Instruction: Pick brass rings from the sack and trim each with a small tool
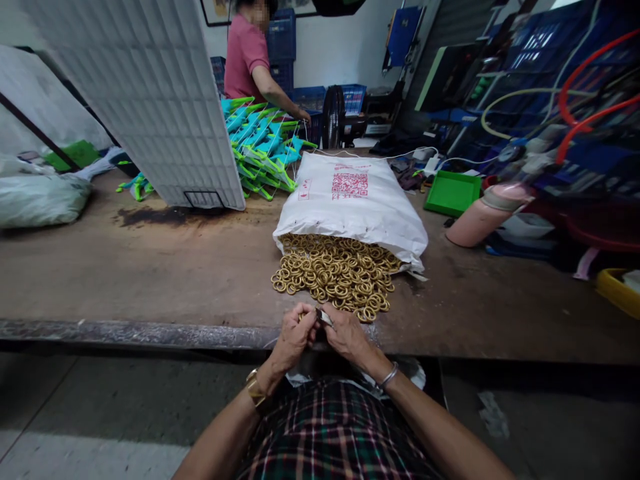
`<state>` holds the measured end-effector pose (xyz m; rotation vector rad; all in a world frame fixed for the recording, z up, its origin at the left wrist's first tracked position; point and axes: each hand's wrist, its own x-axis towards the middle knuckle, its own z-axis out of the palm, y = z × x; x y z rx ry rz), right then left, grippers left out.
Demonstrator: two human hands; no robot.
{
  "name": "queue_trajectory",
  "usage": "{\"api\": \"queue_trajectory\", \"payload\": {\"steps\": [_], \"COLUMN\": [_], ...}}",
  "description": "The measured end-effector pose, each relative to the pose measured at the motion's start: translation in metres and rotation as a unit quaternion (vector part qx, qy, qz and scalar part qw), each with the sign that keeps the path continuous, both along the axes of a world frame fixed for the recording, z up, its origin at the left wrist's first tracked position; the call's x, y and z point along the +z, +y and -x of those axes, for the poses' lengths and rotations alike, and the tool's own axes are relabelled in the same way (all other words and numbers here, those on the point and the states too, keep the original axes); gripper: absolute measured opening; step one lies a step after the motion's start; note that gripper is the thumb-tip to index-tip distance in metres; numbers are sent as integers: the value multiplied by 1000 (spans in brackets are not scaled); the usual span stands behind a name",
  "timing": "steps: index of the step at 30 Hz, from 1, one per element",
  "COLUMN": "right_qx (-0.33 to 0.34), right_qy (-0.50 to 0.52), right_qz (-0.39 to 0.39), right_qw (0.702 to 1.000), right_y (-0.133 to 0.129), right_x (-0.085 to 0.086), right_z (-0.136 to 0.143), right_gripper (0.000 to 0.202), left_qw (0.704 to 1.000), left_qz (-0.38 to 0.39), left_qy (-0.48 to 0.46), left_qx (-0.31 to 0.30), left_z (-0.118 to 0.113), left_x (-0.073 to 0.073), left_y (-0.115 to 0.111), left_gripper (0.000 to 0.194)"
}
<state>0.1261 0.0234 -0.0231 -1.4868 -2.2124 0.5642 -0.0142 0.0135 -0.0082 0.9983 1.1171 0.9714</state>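
My left hand (294, 335) is closed at the table's front edge, pinching what looks like one gold-coloured ring (301, 317), mostly covered by the fingers. Close beside it, my right hand (349, 335) grips a small tool with a pale flat part and a dark end (325, 318); its exact kind cannot be made out. The fingers of both hands nearly meet around it. Just beyond them lies a heap of gold-coloured rings (340, 277), spilling from the open mouth of a white woven sack (320, 193) with red print.
A tall white ribbed panel (150, 100) stands left on the brown table (150, 273). Behind are turquoise and green plastic pieces (265, 147) and a co-worker in pink (245, 60). To the right are a green tray (453, 192), a pink bottle (487, 217) and red hoses (567, 107).
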Motion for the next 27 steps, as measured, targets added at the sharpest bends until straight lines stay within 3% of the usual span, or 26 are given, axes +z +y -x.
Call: {"api": "queue_trajectory", "payload": {"steps": [16, 27], "right_qx": [26, 18], "right_qy": [-86, -135], "right_qz": [51, 67], "right_qw": [995, 988], "right_y": [4, 5], "right_x": [10, 15], "right_z": [3, 17], "right_gripper": [24, 24], "left_qw": [999, 1000], "left_qz": [-32, -20], "left_qy": [39, -18], "left_qx": [-3, -9], "left_z": [3, 14], "left_x": [-3, -10], "left_y": [0, -2], "left_gripper": [29, 32]}}
